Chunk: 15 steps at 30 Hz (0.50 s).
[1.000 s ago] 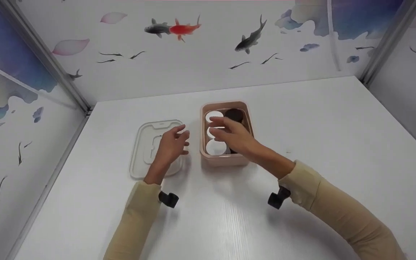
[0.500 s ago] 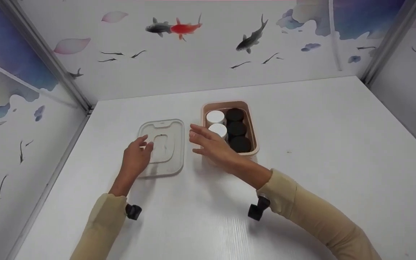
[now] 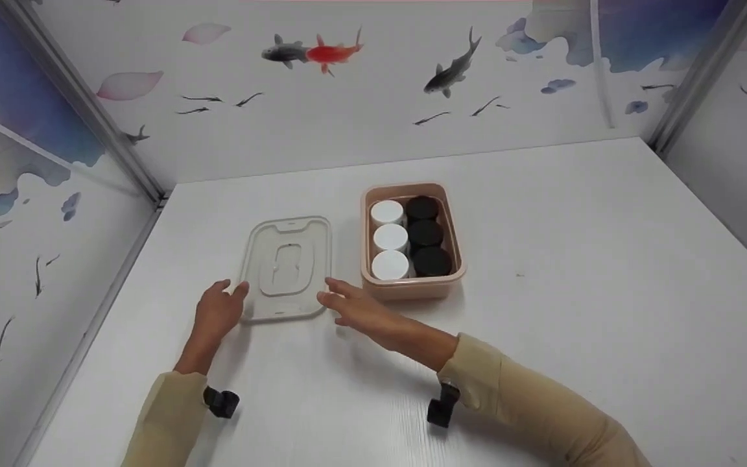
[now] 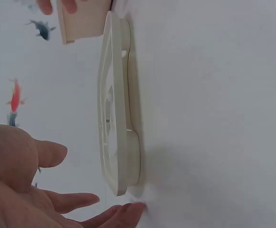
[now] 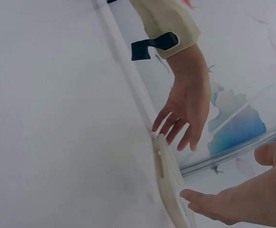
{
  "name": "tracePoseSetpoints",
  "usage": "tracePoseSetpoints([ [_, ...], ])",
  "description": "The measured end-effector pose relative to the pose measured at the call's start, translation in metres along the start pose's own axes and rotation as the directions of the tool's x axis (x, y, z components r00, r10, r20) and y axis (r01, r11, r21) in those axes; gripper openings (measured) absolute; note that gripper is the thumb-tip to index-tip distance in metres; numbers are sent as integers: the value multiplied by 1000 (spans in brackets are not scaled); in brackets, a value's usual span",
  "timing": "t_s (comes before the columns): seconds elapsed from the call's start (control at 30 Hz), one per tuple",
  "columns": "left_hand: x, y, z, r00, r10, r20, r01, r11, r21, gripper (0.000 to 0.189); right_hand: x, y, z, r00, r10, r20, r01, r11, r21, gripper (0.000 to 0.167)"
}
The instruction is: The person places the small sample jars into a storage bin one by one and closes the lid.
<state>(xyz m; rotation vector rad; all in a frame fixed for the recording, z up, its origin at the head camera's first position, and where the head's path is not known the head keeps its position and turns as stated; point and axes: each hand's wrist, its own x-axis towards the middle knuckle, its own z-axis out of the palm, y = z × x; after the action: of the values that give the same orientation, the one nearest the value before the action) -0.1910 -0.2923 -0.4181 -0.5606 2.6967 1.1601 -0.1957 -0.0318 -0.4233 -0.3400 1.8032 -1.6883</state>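
A pale translucent lid (image 3: 292, 305) lies flat on the white table, left of a pink box (image 3: 412, 290). My left hand (image 3: 218, 314) is at the lid's near left corner, fingers spread and holding nothing. At the near right corner is my right hand (image 3: 364, 316), its fingers extended toward the rim. In the left wrist view the lid (image 4: 121, 104) stands a little off the left fingers. The right wrist view has the right hand (image 5: 247, 199) beside the lid (image 5: 168, 190); whether it touches is hard to tell.
Inside the box stand several jars, with white caps (image 3: 391, 238) in the left row and black caps (image 3: 426, 234) in the right row. Patterned panels with painted fish (image 3: 454, 68) enclose the table (image 3: 574, 259) at the back and sides.
Both hands have moved left and toward the person, from over the lid and the box to the lid's near corners. All the jar caps are now uncovered to view.
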Motion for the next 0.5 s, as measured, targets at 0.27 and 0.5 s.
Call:
tracePoseSetpoints([
  [0.27,9,-8,-10,994,-81,67,95,967,-235,65,17,11,0,997,79,15,-80,979,189,75],
  [0.5,14,-9,-8,995,-87,56,99,962,-255,55,23,14,-4,992,121,-22,-111,956,272,71],
])
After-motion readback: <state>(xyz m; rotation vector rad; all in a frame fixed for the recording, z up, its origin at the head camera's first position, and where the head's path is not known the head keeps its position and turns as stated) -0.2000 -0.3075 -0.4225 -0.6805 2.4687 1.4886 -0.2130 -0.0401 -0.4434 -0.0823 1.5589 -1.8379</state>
